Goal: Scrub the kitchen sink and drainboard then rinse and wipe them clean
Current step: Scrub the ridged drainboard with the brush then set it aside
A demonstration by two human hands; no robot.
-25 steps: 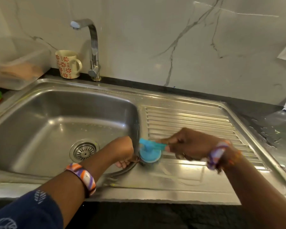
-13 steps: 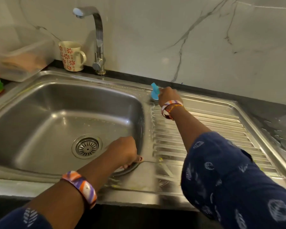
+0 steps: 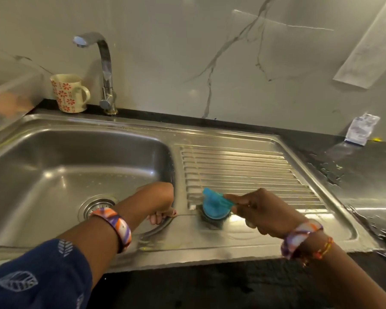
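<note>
Now, head view: your right hand [image 3: 261, 210] grips the blue scrubber [image 3: 214, 207] at the drainboard's [image 3: 243, 168] near-left corner; ribs run left-right, mostly far-right. Your left hand [image 3: 158, 201], fingers curled, holds the sink [image 3: 54, 166] rim.

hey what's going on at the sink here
A person is scrubbing the steel drainboard. Their right hand grips the handle of a blue scrubber, pressing it onto the drainboard's near left corner. Their left hand holds the sink basin's edge, fingers curled over the rim. No water runs from the tap, and a floral mug stands beside it.
</note>
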